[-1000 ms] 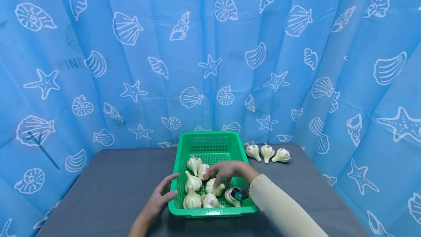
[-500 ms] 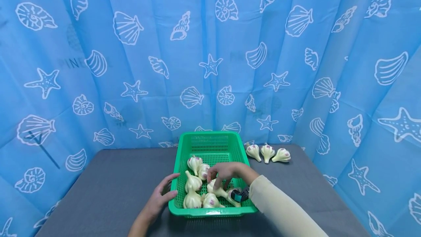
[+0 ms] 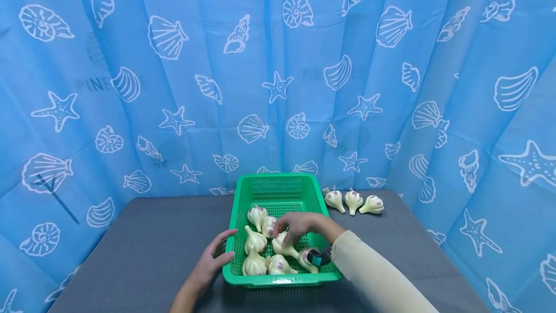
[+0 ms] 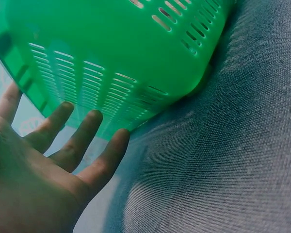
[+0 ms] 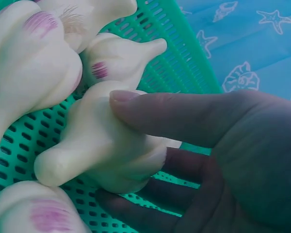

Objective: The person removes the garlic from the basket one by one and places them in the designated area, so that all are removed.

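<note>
The green plastic basket (image 3: 256,280) holds several white garlic bulbs with purple patches. In it, my right hand (image 3: 299,224) grips one garlic bulb (image 3: 281,245), whose neck points to the near right. The right wrist view shows the thumb (image 5: 150,109) across the top of this bulb (image 5: 94,131) and the other fingers curled under its side. My left hand (image 3: 207,261) is at the basket's left side, thumb and fingers spread by the rim. Its fingertips (image 4: 119,138) overlap the slotted wall (image 4: 116,43) in the left wrist view, fingers fairly straight.
Three more garlic bulbs (image 3: 353,201) lie in a row on the grey cloth-covered table (image 3: 173,235), right of the basket's far end. A blue curtain (image 3: 278,62) with white shell prints hangs behind and at both sides.
The garlic bulb under my right hand has turned, and its neck now points to the near right. My right hand has shifted only slightly. My left hand stays at the basket's side.
</note>
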`<state>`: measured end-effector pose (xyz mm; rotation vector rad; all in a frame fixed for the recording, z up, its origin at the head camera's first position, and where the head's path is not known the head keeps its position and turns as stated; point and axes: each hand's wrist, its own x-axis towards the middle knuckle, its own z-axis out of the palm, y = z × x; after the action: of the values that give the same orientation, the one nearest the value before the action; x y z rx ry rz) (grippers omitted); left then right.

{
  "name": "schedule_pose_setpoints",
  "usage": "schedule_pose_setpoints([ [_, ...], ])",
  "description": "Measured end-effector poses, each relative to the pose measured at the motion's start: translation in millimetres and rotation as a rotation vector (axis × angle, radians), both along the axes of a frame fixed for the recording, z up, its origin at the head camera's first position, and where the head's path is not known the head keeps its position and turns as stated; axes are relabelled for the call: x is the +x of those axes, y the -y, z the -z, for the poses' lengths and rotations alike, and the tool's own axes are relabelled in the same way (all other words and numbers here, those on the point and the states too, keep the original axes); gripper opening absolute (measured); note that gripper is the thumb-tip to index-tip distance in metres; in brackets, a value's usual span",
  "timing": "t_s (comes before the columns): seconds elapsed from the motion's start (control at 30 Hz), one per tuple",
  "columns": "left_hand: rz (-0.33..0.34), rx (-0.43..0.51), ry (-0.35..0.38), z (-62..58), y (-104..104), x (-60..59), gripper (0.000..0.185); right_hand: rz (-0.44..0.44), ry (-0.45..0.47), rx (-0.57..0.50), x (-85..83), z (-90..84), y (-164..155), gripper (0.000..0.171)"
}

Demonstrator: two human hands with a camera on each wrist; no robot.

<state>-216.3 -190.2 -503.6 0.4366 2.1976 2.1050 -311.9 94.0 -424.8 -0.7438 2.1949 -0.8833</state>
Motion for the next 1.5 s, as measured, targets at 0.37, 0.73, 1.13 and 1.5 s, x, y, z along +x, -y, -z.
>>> schedule_pose_setpoints([
  [0.37,-0.008,-0.003,0.011,-2.0,0,1.1,0.051,-0.02,-0.2,-0.057,-5.3,-9.9,-6,0.027],
  [0.73,-0.004,0.007,-0.003,-1.0,0,0.9,0.05,0.009,-0.338,-0.105,-3.5,-24.9,-21,0.036],
  [1.13,-0.008,0.014,-0.005,-1.1,-2,2.0,0.05,0.219,-0.42,-0.226,-1.5,-32.2,-42,0.041],
  [1.5,-0.012,0.025,-0.008,-1.6,-3,2.5,0.05,0.41,-0.493,-0.356,-5.8,-38.1,-60,0.045],
])
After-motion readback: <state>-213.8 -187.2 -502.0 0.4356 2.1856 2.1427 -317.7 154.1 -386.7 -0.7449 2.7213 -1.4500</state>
